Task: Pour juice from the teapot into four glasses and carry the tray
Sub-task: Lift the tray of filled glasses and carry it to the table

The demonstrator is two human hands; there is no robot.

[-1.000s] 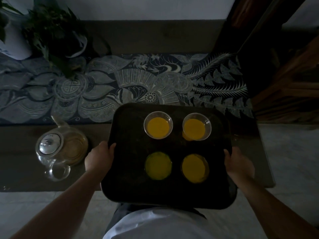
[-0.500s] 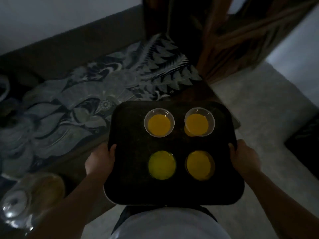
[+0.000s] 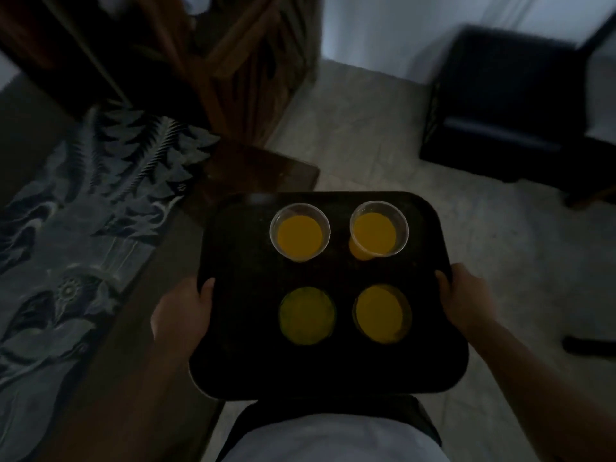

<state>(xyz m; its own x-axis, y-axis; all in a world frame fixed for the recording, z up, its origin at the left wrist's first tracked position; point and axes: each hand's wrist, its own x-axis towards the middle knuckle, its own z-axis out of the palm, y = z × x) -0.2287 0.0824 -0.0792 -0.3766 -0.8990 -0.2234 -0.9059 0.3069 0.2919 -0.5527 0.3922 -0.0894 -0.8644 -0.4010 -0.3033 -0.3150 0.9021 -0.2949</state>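
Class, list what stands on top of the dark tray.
On the tray stand four glasses of orange juice, two by two. The near pair's rims are too dark to make out. The tray hides whatever lies directly below it.

Both forearms extend forward from the lower corners of the view, bare, roughly level and angled slightly inward. The left hand (image 3: pixel 181 315) grips the left edge of the tray (image 3: pixel 240 368): thumb laid over the rim on top, pointing forward, remaining fingers wrapped underneath and hidden. The right hand (image 3: pixel 466 301) holds the opposite edge in mirror fashion, thumb over the rim, fingers curled below; it sits slightly farther forward than the left, wrists straight, in dim light.
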